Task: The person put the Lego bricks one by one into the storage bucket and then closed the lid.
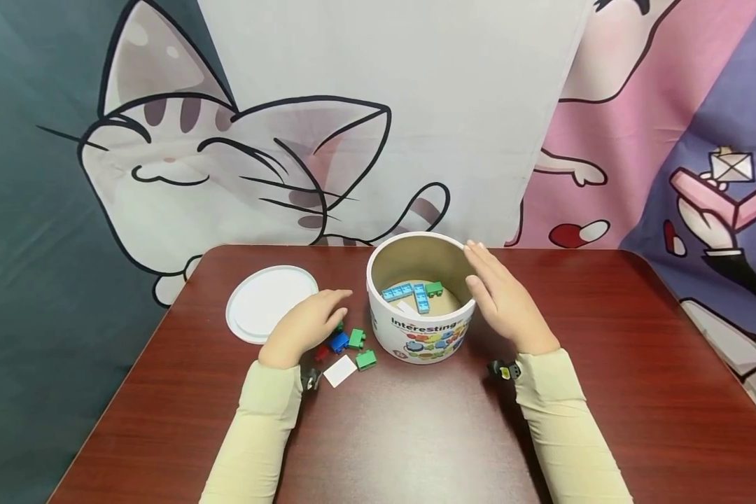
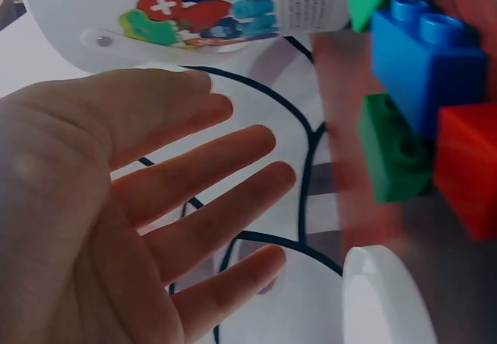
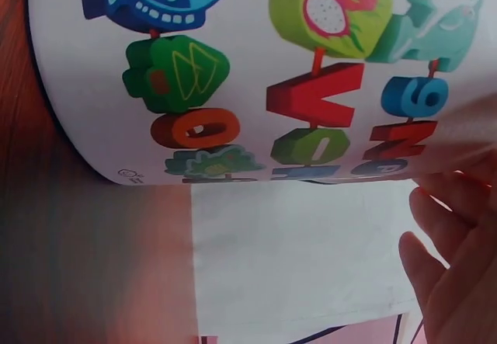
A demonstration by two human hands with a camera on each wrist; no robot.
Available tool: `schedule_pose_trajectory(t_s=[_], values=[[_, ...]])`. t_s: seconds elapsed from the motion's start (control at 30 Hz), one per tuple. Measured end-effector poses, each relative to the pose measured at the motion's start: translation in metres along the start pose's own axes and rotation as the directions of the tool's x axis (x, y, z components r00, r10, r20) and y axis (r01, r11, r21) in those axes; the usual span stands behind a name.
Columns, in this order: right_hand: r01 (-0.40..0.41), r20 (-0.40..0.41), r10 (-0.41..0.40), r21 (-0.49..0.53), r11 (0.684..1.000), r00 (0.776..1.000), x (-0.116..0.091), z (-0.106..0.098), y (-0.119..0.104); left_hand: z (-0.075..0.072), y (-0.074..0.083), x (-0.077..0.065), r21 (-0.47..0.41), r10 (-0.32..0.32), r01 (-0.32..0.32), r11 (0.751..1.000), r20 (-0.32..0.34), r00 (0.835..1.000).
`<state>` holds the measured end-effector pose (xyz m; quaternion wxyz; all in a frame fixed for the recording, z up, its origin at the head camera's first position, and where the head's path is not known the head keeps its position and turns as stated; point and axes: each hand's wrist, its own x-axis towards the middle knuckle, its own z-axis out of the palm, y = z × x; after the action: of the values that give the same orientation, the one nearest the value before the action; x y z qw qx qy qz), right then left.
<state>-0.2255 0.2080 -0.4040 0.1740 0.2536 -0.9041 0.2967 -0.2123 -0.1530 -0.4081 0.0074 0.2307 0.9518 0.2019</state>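
On the surface [image 1: 428, 434] beside the bucket [image 1: 388, 332], where bricks [image 1: 356, 339] are scattered, picking-up seems in hand; nothing is held by the straight-fingered left hand [image 1: 304, 326] or right hand [image 1: 509, 304]; a pinch is likely needed.

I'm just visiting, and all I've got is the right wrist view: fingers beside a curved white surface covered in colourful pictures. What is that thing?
Observer: From the head view, it's a round white tub with its top open.

Visitor: Ooh, anything inside?

Observer: Yes, there are light blue blocks and a green block at the bottom.

Visitor: And is the other hand holding something?

Observer: No, the left wrist view shows the left hand with its fingers spread and nothing in its grip.
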Motion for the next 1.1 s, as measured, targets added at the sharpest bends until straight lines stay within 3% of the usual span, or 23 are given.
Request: schedule_pose_trajectory(t_s=[0.23, 0.63, 1.1], values=[[0.011, 0.003, -0.011, 0.014, 1.000, 1.000, -0.002, 0.000, 0.004, 0.010, -0.008, 0.000, 0.013, -0.040, 0.039, 0.999, 0.057, 0.998], [0.036, 0.009, -0.036, 0.029, 0.999, 0.999, 0.000, 0.001, 0.007, 0.014, -0.011, 0.002, 0.063, -0.056, 0.052, 0.997, 0.074, 0.996], [0.088, 0.024, -0.088, -0.013, 0.996, 0.996, 0.003, -0.001, 0.008, 0.018, -0.013, 0.002, 0.054, -0.063, 0.060, 0.997, 0.059, 0.996]])
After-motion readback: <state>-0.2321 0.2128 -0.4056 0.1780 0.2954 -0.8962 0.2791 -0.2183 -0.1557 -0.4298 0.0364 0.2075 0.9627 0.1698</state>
